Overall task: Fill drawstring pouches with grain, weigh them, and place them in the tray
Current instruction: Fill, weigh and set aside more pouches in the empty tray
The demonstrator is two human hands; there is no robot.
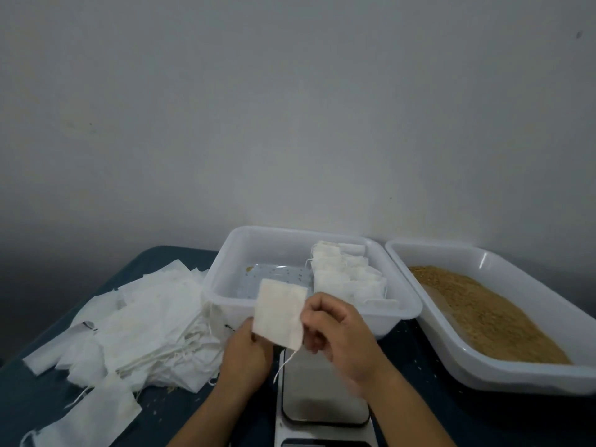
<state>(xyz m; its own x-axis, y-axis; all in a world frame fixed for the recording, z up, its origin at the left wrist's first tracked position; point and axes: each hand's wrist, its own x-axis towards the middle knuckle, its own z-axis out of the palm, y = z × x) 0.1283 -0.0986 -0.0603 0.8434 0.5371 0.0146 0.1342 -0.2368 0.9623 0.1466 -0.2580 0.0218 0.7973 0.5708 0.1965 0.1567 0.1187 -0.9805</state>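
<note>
A flat white drawstring pouch (280,312) is held up over the scale (324,395), its string dangling down. My left hand (246,351) pinches its lower left corner from behind. My right hand (338,333) pinches its right edge. Behind it stands the white tray (222,285) with several filled pouches (350,275) stacked at its right side. A second white tray (503,372) at the right holds brown grain (483,314).
A heap of empty white pouches (145,327) covers the dark blue table (29,401) at the left, with one loose pouch (96,421) near the front edge. A plain grey wall rises behind the trays.
</note>
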